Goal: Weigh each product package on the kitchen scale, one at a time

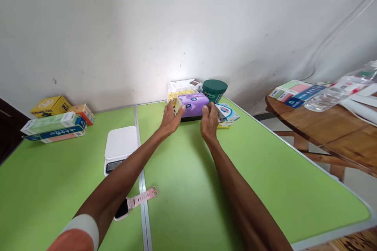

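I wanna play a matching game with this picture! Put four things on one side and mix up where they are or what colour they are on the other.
Things:
1. Purple pack
2. Watch
3. Scale
4. Lidded tub

Clues:
A. White
B. Dark green
C. Between the left hand and the right hand
D. Strap lies across the metal seam

Right pairs: 1-C, 2-D, 3-A, 4-B
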Available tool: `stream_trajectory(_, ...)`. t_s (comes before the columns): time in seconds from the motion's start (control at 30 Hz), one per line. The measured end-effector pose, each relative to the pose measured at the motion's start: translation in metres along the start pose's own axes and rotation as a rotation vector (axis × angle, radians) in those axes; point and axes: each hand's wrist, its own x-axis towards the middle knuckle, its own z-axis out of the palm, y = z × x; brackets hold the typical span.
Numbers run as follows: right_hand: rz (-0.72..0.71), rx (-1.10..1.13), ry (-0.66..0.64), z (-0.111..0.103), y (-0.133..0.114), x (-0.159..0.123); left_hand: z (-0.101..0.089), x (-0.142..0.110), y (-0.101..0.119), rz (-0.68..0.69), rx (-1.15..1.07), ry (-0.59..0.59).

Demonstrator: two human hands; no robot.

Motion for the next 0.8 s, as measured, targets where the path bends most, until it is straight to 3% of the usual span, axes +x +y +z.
stream_trajectory(0.17, 0.107, 0.074, -0.045, 0.026, -0.011, 0.006, 0.011, 0.011, 0.014, -0.108, -0.074, -0.090)
stream_trajectory(0.27, 0.117, 0.107, -0.056, 0.024, -0.019, -0.008, 0.012, 0.004, 0.019, -0.138, -0.121, -0.094)
stream_trajectory(0.37, 0.118, 0.113, -0.085, 0.015, -0.037, -0.025, -0.002, -0.012, 0.021, -0.133, -0.162, -0.068)
stream_trajectory(0.53, -0.017, 0.198, -0.221, 0.020, -0.092, -0.068, -0.063, -0.063, 0.016, -0.046, -0.188, 0.055)
stream_trajectory(0.67, -0.149, 0.322, -0.382, 0.047, -0.135, -0.124, -0.125, -0.116, -0.001, -0.007, -0.172, 0.259)
stream_trajectory(0.8, -0.201, 0.387, -0.510, 0.076, -0.150, -0.178, -0.167, -0.158, -0.033, -0.006, -0.126, 0.388)
